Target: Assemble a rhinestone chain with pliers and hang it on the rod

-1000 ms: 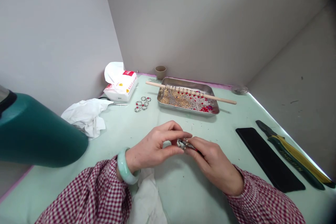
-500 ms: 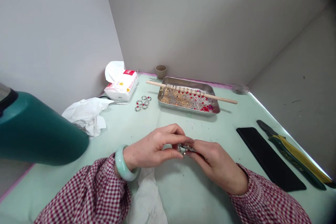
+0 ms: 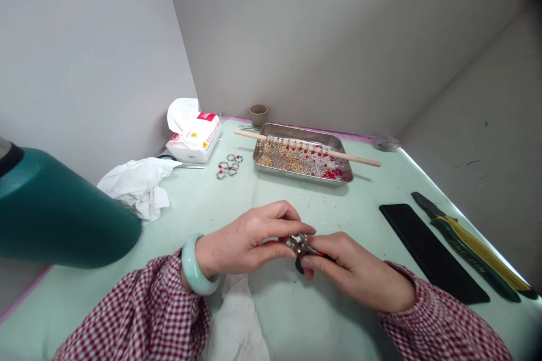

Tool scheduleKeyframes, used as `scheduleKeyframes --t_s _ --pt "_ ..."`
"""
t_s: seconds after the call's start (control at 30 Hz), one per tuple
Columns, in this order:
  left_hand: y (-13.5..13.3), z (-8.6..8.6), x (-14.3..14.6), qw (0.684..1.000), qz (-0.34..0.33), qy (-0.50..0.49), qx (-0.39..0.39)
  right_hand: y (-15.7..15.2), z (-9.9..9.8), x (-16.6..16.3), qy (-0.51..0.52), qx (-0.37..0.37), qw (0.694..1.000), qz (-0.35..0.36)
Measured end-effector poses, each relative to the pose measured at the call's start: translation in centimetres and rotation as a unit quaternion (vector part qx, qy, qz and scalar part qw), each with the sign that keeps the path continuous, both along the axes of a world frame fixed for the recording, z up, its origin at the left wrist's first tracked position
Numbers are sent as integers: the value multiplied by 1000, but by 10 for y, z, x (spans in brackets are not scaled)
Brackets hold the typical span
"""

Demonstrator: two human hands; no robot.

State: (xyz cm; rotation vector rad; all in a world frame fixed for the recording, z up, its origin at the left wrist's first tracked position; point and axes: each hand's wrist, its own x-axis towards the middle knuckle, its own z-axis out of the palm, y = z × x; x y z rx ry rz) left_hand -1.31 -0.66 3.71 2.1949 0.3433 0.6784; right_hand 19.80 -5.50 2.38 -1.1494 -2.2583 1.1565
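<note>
Between the thumb and fingers of my left hand (image 3: 254, 237) is a small beaded ring (image 3: 293, 241), partly hidden by the fingertips. My right hand (image 3: 353, 268) is closed around small pliers (image 3: 305, 248) with dark handles and a bit of red. The metal jaws of the pliers meet the ring, though whether they grip it is too small to tell. Beyond my left hand, several finished-looking beaded rings (image 3: 229, 167) with red beads lie on the pale green table (image 3: 199, 197). A light green bangle (image 3: 195, 265) circles my left wrist.
A metal tray (image 3: 296, 172) of gold, clear and red beads stands behind my hands. A wooden rod (image 3: 359, 160) carrying rings lies across it. At left are a green bottle (image 3: 63, 208), crumpled tissue (image 3: 139, 180) and a tissue pack (image 3: 199, 141). Large pliers (image 3: 470, 242) and a black case (image 3: 432, 251) lie right.
My right hand has shifted slightly right and down, and its grip has changed so the pliers' pivot and a dark handle now show. My left hand has barely moved.
</note>
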Motion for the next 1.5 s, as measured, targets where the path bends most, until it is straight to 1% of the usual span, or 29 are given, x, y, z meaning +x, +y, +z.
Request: scheduleKeyframes --t_s 0.1,0.17,0.23,0.33,0.43,0.53,0.6,0.67,0.77,0.9,1.07,1.13,1.27,1.33,1.43,1.5 --pt "1 0 -1 1000 -1 -1 -3 0 -3 -2 -17 57 998 -33" --pt "2 0 -2 1000 -2 -2 -6 1 -4 -3 -28 83 995 -42" --pt "1 0 -2 1000 -2 -1 -15 1 -5 -4 -25 94 994 -41" --pt "0 0 -2 999 5 -3 -48 1 -5 -3 -6 86 995 -44" --pt "-1 -1 0 997 22 -11 -76 1 -5 -3 28 56 997 -47" --pt "-3 -5 3 995 32 -12 -97 1 -3 -3 75 14 996 -42" --pt "-5 -11 8 992 21 -2 -128 1 -1 -3 107 -18 993 -41" --pt "-8 -17 13 985 -3 16 -172 1 0 -4 133 -44 989 -37" --pt "-12 -25 20 974 -22 43 -219 2 0 -4 153 -66 985 -32" --pt "-14 -27 22 970 -13 61 -236 2 -4 -4 162 -105 981 -27" --pt "-13 -27 21 974 31 119 -191 3 -4 2 159 -203 966 -23" --pt "-14 -27 22 972 28 125 -199 5 -1 6 145 -232 962 -17" --pt "-18 -26 23 962 0 117 -247 8 4 13 100 -302 948 -3" --pt "-17 -27 22 954 -6 115 -277 9 2 14 94 -313 945 -16" --pt "-13 -32 19 939 -3 90 -332 9 -5 10 101 -292 948 -75" --pt "-8 -36 18 931 15 58 -360 8 -11 7 106 -276 949 -109"
